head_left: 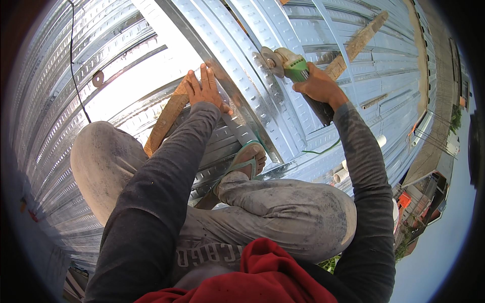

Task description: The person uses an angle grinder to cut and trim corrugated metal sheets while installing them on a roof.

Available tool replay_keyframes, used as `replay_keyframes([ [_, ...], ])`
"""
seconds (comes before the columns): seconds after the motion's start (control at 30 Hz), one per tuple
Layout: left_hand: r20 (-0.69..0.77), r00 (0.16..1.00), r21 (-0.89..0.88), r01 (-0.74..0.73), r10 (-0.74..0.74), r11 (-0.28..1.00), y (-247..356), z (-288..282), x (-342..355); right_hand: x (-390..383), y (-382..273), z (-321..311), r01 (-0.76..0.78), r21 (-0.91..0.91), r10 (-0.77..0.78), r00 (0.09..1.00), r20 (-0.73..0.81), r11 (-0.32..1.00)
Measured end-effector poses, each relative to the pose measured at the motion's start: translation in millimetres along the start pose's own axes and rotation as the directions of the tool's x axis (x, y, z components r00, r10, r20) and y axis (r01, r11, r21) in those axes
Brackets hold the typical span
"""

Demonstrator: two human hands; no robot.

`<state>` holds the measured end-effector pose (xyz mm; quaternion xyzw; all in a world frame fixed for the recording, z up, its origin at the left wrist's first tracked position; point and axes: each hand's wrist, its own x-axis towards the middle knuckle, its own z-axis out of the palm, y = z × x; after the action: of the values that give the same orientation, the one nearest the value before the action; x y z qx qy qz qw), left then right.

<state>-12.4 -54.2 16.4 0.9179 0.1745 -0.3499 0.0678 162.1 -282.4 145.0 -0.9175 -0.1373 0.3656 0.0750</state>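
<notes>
Left hand [204,92], fingers spread wide, rests at eleven o'clock by a wooden plank [169,117], perhaps for balance. Right hand [321,87] grips a green grinder [297,69] at one o'clock, apparently keeping fingers behind its disc [274,62].

Glossy, embossed metal decking [277,98]; rough, matt wood plank [168,117]; plastic-looking grinder body [297,69]
</notes>
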Motion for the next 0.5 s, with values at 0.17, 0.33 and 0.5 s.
replay_keyframes([
  [0.17, -0.003, 1.000, 0.017, 0.002, -0.002, 1.000, 1.0, -1.5, -0.1, -5.3, 9.3, 2.1, 0.012, 0.000, -0.012, 1.000, -0.019, 1.000],
  [0.33, 0.001, 1.000, 0.021, 0.001, -0.001, 1.000, 0.0, -3.1, -1.4, -8.1, 12.8, 2.9, 0.029, 0.016, -0.029, 1.000, 0.005, 0.999],
  [0.5, -0.008, 1.000, 0.012, -0.012, 0.012, 1.000, 1.9, -6.7, -3.0, -6.7, 22.5, 8.5, 0.017, -0.004, -0.017, 0.999, -0.027, 1.000],
])
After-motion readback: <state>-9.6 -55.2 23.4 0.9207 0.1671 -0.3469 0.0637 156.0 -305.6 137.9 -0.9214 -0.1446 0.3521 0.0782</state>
